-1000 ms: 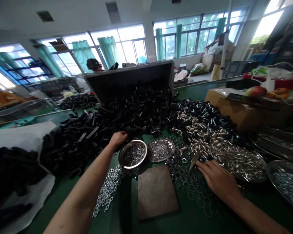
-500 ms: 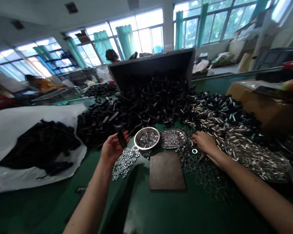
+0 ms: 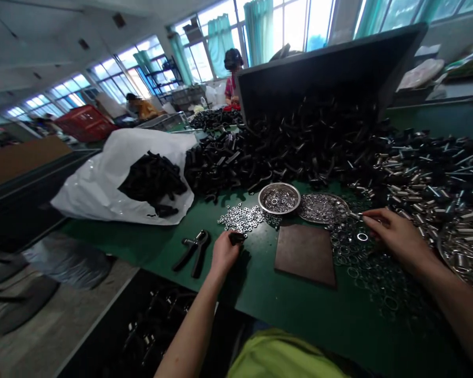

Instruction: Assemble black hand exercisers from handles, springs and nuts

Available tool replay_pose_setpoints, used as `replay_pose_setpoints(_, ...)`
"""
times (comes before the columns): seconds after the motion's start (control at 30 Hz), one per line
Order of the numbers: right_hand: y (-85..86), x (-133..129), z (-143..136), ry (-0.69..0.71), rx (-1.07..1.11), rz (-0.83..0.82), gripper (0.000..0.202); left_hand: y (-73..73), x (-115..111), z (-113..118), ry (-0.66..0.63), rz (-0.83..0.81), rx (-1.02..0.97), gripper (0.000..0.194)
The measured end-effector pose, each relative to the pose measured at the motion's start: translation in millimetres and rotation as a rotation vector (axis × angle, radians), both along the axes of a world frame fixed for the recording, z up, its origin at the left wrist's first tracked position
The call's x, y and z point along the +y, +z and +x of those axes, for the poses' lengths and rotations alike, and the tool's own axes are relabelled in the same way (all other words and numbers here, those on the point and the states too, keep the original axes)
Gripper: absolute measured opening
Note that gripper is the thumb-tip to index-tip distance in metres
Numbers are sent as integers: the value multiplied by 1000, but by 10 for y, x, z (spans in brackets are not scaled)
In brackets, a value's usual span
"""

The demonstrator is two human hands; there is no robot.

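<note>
My left hand [image 3: 225, 253] is closed around a black curved part [image 3: 237, 238], mostly hidden by the fingers, just in front of a spread of small silver nuts [image 3: 242, 218]. To its left, a black plier-like tool [image 3: 195, 252] lies on the green table. My right hand [image 3: 396, 236] pinches a small silver metal piece [image 3: 355, 215] between thumb and finger, above scattered thin rings [image 3: 352, 272]. A brighter ring [image 3: 362, 237] lies near those fingers. Between the hands sit a round metal bowl [image 3: 279, 210] of small parts, a shallow dish [image 3: 324, 221] and a brown square plate [image 3: 305, 257].
A heap of black parts [image 3: 299, 149] spills from a tipped dark bin [image 3: 327, 68]. Springs [image 3: 413, 194] are piled at the right. A white bag [image 3: 90, 184] with black parts stands left. Below the table edge is a crate of black tools [image 3: 153, 320]. Co-workers sit beyond.
The view has swung left and down, bringing the plier-like tool and crate into full view. My left hand has come down toward the table with the black part. My right hand now shows a small metal piece.
</note>
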State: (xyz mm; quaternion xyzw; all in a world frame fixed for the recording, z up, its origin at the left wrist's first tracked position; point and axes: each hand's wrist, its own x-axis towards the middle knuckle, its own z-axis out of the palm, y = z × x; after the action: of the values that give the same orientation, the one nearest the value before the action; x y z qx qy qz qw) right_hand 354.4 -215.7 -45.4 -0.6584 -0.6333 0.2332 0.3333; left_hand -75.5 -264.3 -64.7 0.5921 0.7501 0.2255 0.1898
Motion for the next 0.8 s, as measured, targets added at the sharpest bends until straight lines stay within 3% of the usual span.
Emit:
replay_pose_setpoints(0.27, 29, -587, -767, 223, 251, -207, 37, -105, -86, 100, 25, -82, 228, 27)
replay_pose_setpoints(0.4, 10, -740, -1090, 313, 368, -255, 31, -49, -1, 67, -39, -98, 187, 23)
replay_pose_setpoints(0.5, 19, -812, -1241, 324, 505, -283, 28, 52, 23, 85, -84, -83, 122, 32)
replay_pose_setpoints(0.57, 53, -860, -1307, 334, 621, -283, 25, 140, -26, 168, -102, -57, -108, 33)
replay_pose_setpoints(0.7, 180, -976, -1411, 335, 831, -235, 20, 306, -266, 532, -57, -136, -1016, 28)
replay_pose_setpoints(0.8, 263, -1068, -1482, 342, 894, -185, 13, 375, -456, 874, -8, -254, -1371, 30)
